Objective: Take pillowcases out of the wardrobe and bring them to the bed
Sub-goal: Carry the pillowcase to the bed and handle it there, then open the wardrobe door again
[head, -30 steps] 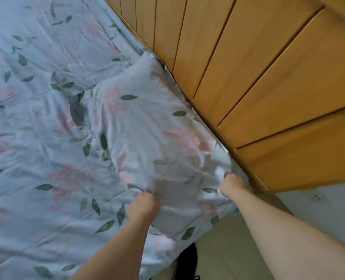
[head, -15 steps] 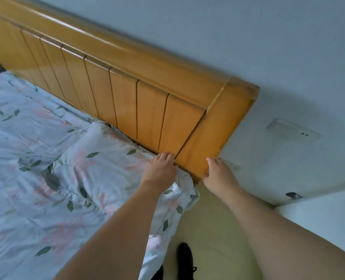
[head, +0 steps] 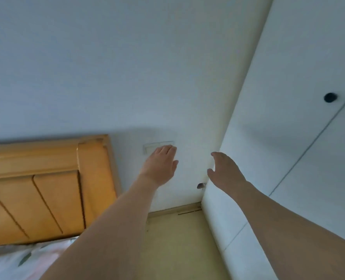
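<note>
Your left hand and right hand are both raised in front of you, fingers spread and relaxed, neither one holding anything. The wardrobe stands at about three o'clock from the right hand, its white side panel just beside that hand and its two doors meeting along a seam that runs from roughly one o'clock down toward seven o'clock in this tilted view. Two dark round knobs flank the seam, lying at about two o'clock from the right hand and well apart from it. The doors appear closed, so no pillowcases are visible; presumably they lie behind these doors. The right hand is plainly the nearer of the two to the knobs, while the left hand hovers before a wall switch plate beside the wooden headboard. The bed, with its floral sheet, lies at about eight o'clock, opposite the wardrobe. The coming move likely calls for a reach up and rightward with the right hand to a knob.
</note>
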### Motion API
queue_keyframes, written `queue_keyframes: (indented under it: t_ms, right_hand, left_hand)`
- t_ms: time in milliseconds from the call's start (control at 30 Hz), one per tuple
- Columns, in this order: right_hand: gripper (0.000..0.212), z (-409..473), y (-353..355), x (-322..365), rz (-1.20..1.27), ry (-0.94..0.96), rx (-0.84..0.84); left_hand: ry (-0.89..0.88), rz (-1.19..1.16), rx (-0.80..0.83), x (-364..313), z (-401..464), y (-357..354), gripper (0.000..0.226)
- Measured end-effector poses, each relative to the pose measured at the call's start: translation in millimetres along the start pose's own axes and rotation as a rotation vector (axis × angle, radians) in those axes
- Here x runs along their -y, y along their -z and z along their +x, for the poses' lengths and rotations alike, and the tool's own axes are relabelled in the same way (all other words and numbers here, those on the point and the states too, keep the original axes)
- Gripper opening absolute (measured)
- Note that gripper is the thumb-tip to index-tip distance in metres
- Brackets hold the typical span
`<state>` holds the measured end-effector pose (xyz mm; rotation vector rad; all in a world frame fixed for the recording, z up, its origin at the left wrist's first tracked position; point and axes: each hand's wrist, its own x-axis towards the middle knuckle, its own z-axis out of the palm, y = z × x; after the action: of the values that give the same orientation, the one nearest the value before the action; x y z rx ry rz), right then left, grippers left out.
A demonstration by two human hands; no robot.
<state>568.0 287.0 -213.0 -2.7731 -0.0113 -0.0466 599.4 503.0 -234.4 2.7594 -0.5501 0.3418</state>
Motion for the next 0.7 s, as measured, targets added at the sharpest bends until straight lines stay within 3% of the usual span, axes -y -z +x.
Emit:
queue_keyframes:
  t_ms: [233,400,700]
  right_hand:
    - [0.059,-13,84,-93,0.040,-0.162,-0.155]
    - [0.057,-11,128,-132,0.204,-0.290,-0.264]
    - [0.050,4,170,-179,0.409,-0.468,-0.405]
  left_hand:
    - [-0.260,-0.023,-0.071,-111,88,11,0.049]
    - [-0.413,-0.063,-0.122,-178,154,30,0.049]
    - [-0.708,-0.114,0.002,-291,242,40,0.048]
